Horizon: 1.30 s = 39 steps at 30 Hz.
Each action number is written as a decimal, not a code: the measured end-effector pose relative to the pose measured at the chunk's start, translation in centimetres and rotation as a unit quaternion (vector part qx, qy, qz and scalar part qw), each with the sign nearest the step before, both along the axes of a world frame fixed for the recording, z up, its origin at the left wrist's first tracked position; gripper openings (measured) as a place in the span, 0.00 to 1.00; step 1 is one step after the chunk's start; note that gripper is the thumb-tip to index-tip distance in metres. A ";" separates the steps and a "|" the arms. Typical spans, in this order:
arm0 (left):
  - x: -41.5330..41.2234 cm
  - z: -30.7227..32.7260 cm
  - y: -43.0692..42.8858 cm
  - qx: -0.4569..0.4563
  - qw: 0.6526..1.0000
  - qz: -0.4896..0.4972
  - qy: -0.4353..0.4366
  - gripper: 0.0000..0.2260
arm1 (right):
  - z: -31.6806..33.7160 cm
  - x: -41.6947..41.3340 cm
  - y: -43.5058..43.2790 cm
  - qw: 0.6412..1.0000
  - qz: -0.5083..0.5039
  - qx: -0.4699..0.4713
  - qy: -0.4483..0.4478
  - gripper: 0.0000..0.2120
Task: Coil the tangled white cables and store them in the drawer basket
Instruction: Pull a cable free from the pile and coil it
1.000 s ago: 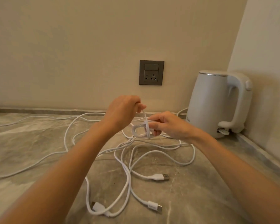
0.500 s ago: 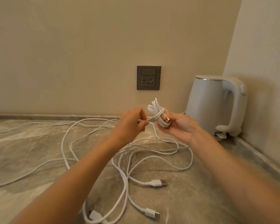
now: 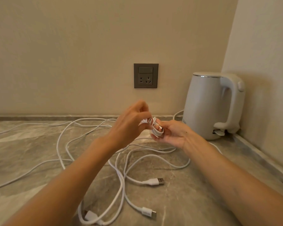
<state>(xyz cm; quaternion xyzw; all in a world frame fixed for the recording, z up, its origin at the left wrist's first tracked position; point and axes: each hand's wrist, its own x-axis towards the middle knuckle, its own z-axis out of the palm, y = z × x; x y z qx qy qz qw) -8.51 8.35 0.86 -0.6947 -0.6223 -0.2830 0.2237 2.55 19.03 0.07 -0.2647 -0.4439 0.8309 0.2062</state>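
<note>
White cables [image 3: 122, 183] lie in loose, crossing loops on the bench [image 3: 23, 144], below my hands and out to the left of them. One part of them is already wound into a small coil [image 3: 155, 130], and this coil is up in the air between my two hands, not on the bench. My right hand [image 3: 173, 133] has the palm turned up and its fingers are curled around the coil from below. My left hand [image 3: 131, 123] shows its back to me, just beside the right one. Its fingers are bent and closed on the strand at the top of the coil, but this hand is a little blurred, so I cannot tell exactly which fingers pinch it.

Below my right forearm, a USB-A plug [image 3: 155, 181] rests on the bench, and closer to me there is a USB-C plug [image 3: 148, 211]. Behind my right hand, in the corner, stands a white kettle [image 3: 207, 105]. A grey wall socket [image 3: 146, 75] is on the wall above both hands.
</note>
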 end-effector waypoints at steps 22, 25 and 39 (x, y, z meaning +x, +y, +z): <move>-1.0 -3.6 0.5 -0.117 0.921 0.142 -0.343 0.05 | -2.8 -0.7 -0.1 0.896 0.027 0.411 -0.163 0.11; -0.8 -3.4 0.6 -0.127 0.926 0.137 -0.327 0.03 | -2.8 -0.7 0.1 0.882 0.012 0.441 -0.166 0.13; 1.2 -3.6 1.0 -0.161 0.933 0.102 -0.304 0.04 | -3.0 -0.4 1.3 0.968 0.038 0.234 -0.086 0.11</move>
